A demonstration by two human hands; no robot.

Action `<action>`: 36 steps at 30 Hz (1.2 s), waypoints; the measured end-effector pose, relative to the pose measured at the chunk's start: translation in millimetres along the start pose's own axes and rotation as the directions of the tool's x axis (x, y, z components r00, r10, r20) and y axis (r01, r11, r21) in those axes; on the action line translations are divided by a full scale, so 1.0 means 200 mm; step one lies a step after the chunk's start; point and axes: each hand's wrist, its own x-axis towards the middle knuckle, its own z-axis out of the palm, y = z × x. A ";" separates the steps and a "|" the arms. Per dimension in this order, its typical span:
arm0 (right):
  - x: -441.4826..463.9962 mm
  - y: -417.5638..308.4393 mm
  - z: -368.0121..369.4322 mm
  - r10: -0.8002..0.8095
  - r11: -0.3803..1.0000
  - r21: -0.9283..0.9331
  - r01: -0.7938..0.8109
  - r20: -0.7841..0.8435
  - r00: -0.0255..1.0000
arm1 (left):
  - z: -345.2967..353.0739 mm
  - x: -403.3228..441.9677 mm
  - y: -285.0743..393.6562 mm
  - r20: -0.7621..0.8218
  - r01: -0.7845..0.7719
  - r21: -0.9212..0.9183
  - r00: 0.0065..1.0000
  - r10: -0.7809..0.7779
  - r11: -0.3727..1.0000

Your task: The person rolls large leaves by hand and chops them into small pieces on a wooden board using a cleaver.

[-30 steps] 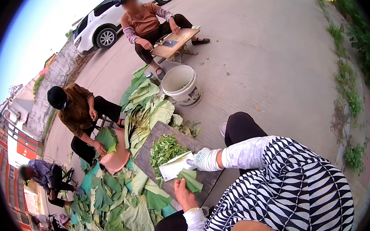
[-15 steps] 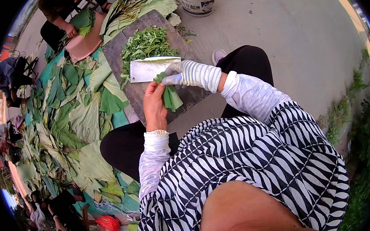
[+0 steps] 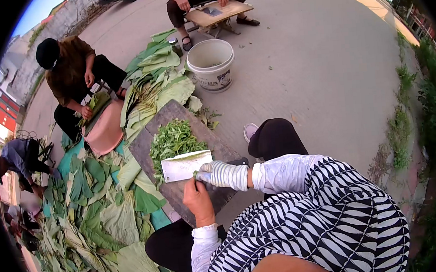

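Observation:
My bare left hand (image 3: 198, 202) and my right hand (image 3: 225, 175), in a striped knit glove, meet over the near part of a dark wooden board (image 3: 174, 197). Their fingers pinch together at a green leaf (image 3: 195, 173), of which only a small bit shows. Just beyond the fingertips a cleaver (image 3: 185, 165) lies flat on the board, with green smears along its blade. Its dark handle (image 3: 240, 161) sticks out past my glove. Shredded green leaves (image 3: 175, 140) are heaped behind the blade.
Big leaves (image 3: 117, 219) cover a teal sheet on the left. A white bucket (image 3: 211, 68) stands beyond the board, with a pink tub (image 3: 105, 128) to its left. One person (image 3: 74, 70) sits by the tub; another sits behind a small wooden table (image 3: 219, 14).
My view has tilted up, bringing the far people and small table into sight. The leaf that hung below my fingers is now mostly out of sight. The cleaver still lies on the board.

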 end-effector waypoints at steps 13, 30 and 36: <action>0.04 0.10 -0.05 0.037 0.986 0.160 -0.047 0.067 0.997 | 0.03 -0.07 0.05 0.341 -0.287 0.243 0.920 0.196 0.927; 0.10 0.05 -0.09 -0.147 0.986 0.103 0.129 0.186 0.972 | -0.03 0.00 0.00 0.458 0.579 -0.594 0.814 -0.357 0.558; 0.13 0.12 -0.06 -0.233 0.972 0.033 0.231 0.094 0.968 | -0.03 0.00 0.00 0.464 0.611 -0.423 0.781 -0.418 0.669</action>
